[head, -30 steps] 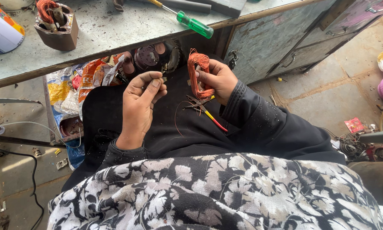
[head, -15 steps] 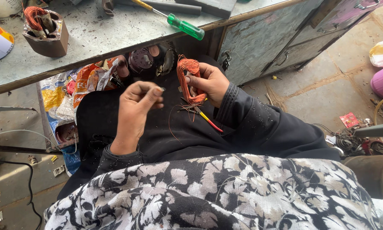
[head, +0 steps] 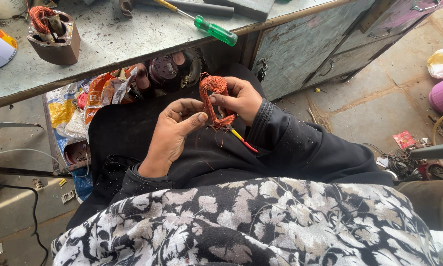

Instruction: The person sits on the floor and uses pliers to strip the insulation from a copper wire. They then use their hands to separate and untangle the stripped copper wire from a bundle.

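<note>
My right hand (head: 241,98) grips an oval coil of thin copper wire (head: 213,96) above my lap, which is covered in black cloth. My left hand (head: 174,130) is right beside the coil, its thumb and fingers pinched close to the coil's lower left side; whether it grips a strand is hard to tell. Loose wire ends trail down from the coil. Small cutters with a red and yellow handle (head: 241,139) lie on my lap under the coil.
A worn metal bench (head: 132,34) runs ahead, carrying a green-handled screwdriver (head: 214,30) and a brown motor core wound with copper (head: 51,32). Motor parts and wrappers (head: 132,79) sit below it. Wire clutter (head: 408,165) lies on the floor at right.
My left hand dropped from a raised, pinched pose and moved right up against the coil. My right hand with the coil shifted slightly left and down.
</note>
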